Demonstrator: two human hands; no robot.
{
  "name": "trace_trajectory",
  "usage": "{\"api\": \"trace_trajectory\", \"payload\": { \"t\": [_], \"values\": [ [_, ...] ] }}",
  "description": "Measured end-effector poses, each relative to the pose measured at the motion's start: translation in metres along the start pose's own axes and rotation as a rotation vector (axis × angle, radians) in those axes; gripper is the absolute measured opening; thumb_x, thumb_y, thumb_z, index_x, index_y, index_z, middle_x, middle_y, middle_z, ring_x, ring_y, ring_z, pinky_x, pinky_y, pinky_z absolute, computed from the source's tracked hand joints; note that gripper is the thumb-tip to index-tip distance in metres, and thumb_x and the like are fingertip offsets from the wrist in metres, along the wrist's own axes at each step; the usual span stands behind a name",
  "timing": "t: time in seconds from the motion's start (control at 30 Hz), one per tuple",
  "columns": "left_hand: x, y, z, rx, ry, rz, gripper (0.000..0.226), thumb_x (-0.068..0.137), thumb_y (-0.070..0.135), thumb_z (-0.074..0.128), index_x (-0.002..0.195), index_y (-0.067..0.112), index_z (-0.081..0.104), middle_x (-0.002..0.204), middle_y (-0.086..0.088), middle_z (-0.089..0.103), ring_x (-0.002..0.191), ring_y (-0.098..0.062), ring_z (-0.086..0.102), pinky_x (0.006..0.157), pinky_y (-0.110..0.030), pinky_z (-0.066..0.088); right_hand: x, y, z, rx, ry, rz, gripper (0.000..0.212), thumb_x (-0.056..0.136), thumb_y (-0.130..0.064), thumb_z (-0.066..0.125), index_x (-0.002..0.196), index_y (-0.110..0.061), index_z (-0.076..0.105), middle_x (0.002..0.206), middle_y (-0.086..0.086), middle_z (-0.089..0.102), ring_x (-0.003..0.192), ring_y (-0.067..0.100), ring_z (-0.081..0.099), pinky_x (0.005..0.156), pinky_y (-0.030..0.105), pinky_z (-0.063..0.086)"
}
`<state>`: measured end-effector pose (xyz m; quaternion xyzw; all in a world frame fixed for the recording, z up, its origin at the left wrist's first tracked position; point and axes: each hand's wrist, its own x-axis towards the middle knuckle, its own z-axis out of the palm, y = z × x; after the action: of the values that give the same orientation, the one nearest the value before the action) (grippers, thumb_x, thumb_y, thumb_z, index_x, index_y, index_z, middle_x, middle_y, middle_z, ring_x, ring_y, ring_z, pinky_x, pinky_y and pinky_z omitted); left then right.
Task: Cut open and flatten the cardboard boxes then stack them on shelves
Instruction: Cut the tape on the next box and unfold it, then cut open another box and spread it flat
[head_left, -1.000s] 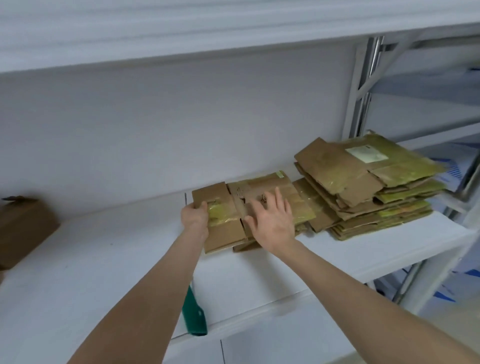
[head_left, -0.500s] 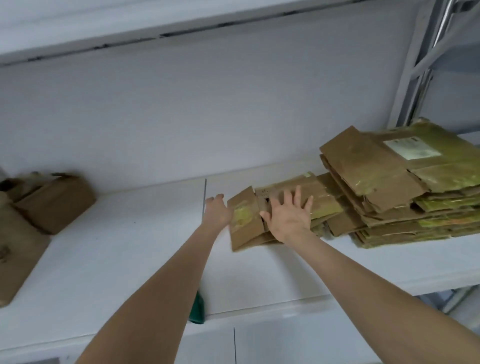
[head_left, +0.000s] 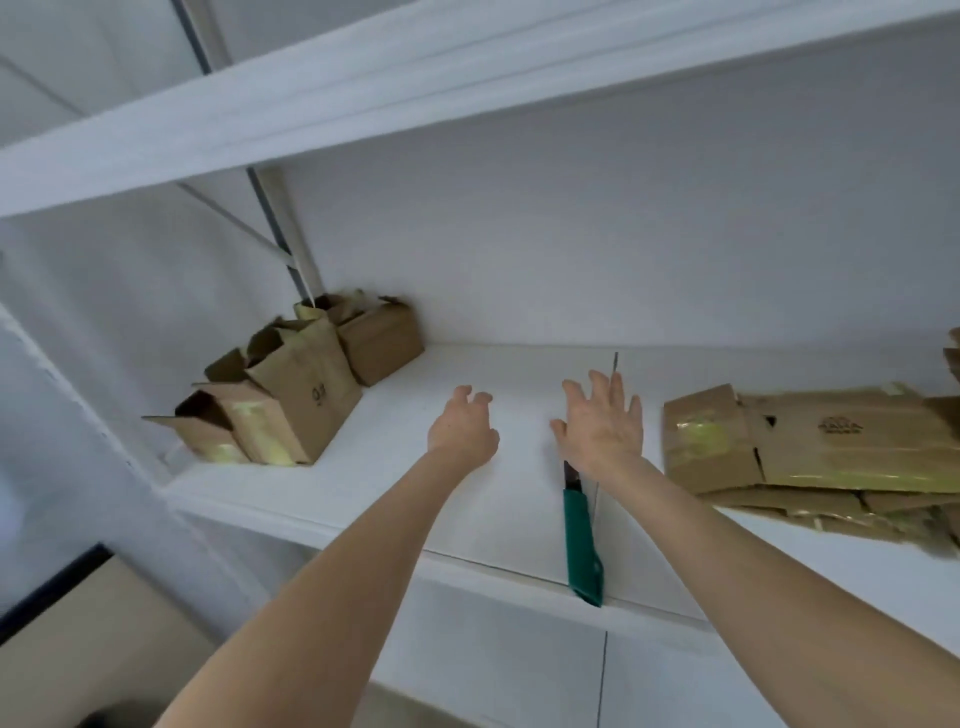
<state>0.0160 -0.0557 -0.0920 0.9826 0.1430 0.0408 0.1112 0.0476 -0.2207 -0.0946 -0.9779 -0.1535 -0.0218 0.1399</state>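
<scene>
Both hands are held over the bare middle of the white shelf (head_left: 395, 467), and nothing is gripped: the left hand (head_left: 462, 428) is loosely curled and empty, while the right hand (head_left: 602, 421) is spread open with the fingers apart. A green knife (head_left: 583, 540) is laid on the shelf under the right wrist, with its handle reaching over the front edge. The flattened boxes (head_left: 810, 452) are stacked on the shelf to the right, apart from the hands, and several uncut boxes (head_left: 296, 395) are standing at the far left corner.
</scene>
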Motion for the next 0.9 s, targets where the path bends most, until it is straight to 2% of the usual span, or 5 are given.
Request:
{"api": "trace_trajectory", "payload": {
  "t": [0.27,0.47,0.6,0.73,0.9],
  "values": [
    [0.004,-0.140,-0.045,0.024,0.186,0.014,0.051,0.095,0.014,0.048,0.145,0.014,0.037,0.154,-0.007,0.024,0.135,-0.026,0.037,0.097,-0.039,0.044,0.021,-0.155,0.042,0.080,0.023,-0.122,0.054,0.103,-0.036,0.040,0.151,-0.021,0.022,0.160,0.009,0.010,0.149,0.032,0.001,0.119,0.046,0.011],
    [0.025,-0.251,-0.098,0.026,0.744,0.245,0.051,0.084,0.019,0.048,0.132,0.004,0.053,0.130,-0.014,0.056,0.120,-0.033,0.053,0.099,-0.044,0.043,0.043,-0.292,0.072,0.386,-0.011,-0.168,0.060,0.102,-0.045,0.039,0.152,-0.017,0.024,0.156,0.009,0.024,0.143,0.027,0.026,0.111,0.040,0.030],
    [0.041,-0.313,-0.128,-0.065,0.501,0.055,0.058,0.094,0.045,0.039,0.138,0.008,0.046,0.134,-0.010,0.053,0.126,-0.028,0.048,0.101,-0.041,0.043,0.057,-0.361,0.076,0.968,-0.095,0.093,0.058,0.103,-0.046,0.033,0.151,-0.013,0.029,0.154,0.009,0.034,0.139,0.029,0.035,0.110,0.038,0.031],
    [0.047,-0.329,-0.126,0.138,0.150,0.028,0.053,0.085,0.066,0.051,0.099,0.017,0.065,0.080,0.001,0.063,0.095,-0.020,0.062,0.085,-0.033,0.050,0.059,-0.376,0.087,1.044,-0.079,0.250,0.055,0.104,-0.045,0.028,0.146,-0.010,0.037,0.149,0.011,0.042,0.135,0.030,0.040,0.107,0.039,0.033],
    [0.048,-0.316,-0.113,0.190,0.303,0.222,0.036,0.096,0.053,0.047,0.126,0.036,0.055,0.078,0.002,0.063,0.074,-0.020,0.061,0.061,-0.027,0.041,0.054,-0.349,0.093,1.049,-0.025,0.368,0.058,0.104,-0.046,0.030,0.149,-0.011,0.034,0.152,0.009,0.037,0.138,0.029,0.036,0.109,0.038,0.031]
  ]
}}
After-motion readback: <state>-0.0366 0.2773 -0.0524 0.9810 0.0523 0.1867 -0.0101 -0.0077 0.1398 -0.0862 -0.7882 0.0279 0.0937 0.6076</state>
